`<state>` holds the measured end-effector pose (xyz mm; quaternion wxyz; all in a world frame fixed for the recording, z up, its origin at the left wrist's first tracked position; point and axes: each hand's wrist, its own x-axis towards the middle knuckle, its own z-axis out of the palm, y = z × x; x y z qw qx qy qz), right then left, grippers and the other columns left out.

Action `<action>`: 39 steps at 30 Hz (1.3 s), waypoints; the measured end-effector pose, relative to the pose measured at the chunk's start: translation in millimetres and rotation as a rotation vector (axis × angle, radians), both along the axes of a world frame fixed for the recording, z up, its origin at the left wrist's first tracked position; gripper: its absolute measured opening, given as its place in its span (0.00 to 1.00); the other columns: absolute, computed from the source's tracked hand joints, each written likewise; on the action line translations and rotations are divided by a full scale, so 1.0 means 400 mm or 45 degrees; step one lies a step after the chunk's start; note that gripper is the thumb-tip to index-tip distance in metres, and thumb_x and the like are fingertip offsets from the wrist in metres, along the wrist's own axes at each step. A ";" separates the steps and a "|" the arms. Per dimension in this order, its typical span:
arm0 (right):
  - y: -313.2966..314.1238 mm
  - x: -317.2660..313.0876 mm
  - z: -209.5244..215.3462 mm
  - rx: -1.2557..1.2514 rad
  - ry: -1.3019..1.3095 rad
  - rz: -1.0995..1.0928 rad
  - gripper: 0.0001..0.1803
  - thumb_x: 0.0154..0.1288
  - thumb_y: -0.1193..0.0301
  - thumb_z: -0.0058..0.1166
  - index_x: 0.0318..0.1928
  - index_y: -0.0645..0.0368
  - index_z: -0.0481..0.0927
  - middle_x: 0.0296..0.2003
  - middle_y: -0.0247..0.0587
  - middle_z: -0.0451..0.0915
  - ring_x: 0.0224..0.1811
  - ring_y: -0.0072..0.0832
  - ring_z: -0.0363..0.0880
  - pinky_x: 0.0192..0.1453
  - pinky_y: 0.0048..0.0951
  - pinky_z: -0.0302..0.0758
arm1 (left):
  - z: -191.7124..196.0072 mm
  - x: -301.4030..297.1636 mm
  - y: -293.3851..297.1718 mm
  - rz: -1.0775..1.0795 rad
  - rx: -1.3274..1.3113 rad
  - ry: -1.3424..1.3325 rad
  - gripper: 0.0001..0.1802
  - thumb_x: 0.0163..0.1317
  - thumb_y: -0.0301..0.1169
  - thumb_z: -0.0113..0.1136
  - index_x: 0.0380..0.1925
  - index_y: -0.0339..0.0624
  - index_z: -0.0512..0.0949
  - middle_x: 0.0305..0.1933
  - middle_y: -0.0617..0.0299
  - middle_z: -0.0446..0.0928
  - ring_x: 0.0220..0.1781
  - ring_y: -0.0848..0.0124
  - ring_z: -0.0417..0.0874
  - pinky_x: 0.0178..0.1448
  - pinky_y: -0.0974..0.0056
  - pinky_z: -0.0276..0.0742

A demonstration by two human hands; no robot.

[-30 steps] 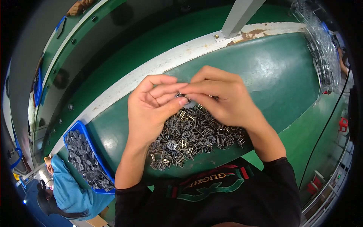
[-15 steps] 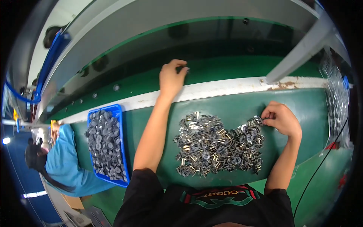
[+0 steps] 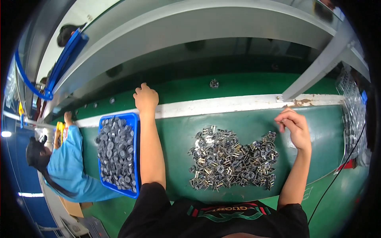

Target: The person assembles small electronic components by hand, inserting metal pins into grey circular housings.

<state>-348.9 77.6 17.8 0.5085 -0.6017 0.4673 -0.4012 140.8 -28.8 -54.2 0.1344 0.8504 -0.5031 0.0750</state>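
Observation:
My left hand (image 3: 146, 99) is over the white rail (image 3: 178, 108) at the far edge of the bench, back upward. Its fingers are slightly bent and apart, and no held part shows. To its right, on the green belt, lies a small dark part with metal prongs (image 3: 214, 83). My right hand (image 3: 295, 126) is raised beside the far right corner of a pile of pronged metal parts (image 3: 234, 162). Its thumb and fingers are pinched together; what they hold, if anything, is too small to name. A blue tray (image 3: 137, 158) of grey round plastic parts (image 3: 115, 152) stands beside my left forearm.
A grey metal post (image 3: 317, 65) rises from the rail at the right. Clear plastic bags (image 3: 351, 111) hang at the bench's right end. Several small parts (image 3: 112, 100) lie along the belt at the left. A co-worker in blue (image 3: 77, 170) sits at far left.
My left hand has moved left along the rail, and its pinch has loosened. A pronged part now shows on the belt to its right. My right hand has lifted off the pile. The view has shifted slightly.

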 end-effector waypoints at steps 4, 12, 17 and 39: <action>0.004 0.019 -0.002 0.097 0.014 -0.024 0.13 0.63 0.86 0.45 0.41 0.68 0.83 0.35 0.36 0.76 0.31 0.20 0.75 0.38 0.23 0.74 | -0.019 -0.080 -0.104 -0.273 -0.042 -0.123 0.15 0.63 0.32 0.56 0.49 0.43 0.79 0.50 0.45 0.77 0.53 0.45 0.79 0.55 0.46 0.80; 0.005 0.037 0.004 -0.160 0.268 0.000 0.11 0.59 0.83 0.54 0.42 0.61 0.83 0.33 0.41 0.78 0.31 0.31 0.78 0.36 0.30 0.75 | -0.003 -0.366 -0.498 -0.741 -0.735 0.262 0.15 0.71 0.37 0.52 0.44 0.37 0.80 0.47 0.44 0.81 0.52 0.45 0.80 0.59 0.47 0.75; 0.010 0.038 0.017 -0.189 0.340 0.007 0.12 0.58 0.82 0.53 0.42 0.60 0.82 0.35 0.46 0.79 0.34 0.43 0.81 0.39 0.37 0.77 | 0.011 -0.497 -0.614 -0.949 -0.502 0.256 0.16 0.71 0.38 0.52 0.44 0.36 0.79 0.46 0.45 0.81 0.51 0.47 0.81 0.58 0.48 0.75; 0.038 0.169 -0.017 -0.242 -0.177 -0.213 0.07 0.60 0.79 0.65 0.40 0.62 0.84 0.33 0.36 0.78 0.28 0.20 0.76 0.31 0.23 0.72 | 0.220 -0.548 0.144 -0.206 0.556 3.080 0.10 0.75 0.39 0.51 0.42 0.45 0.71 0.36 0.61 0.71 0.25 0.76 0.64 0.23 0.74 0.56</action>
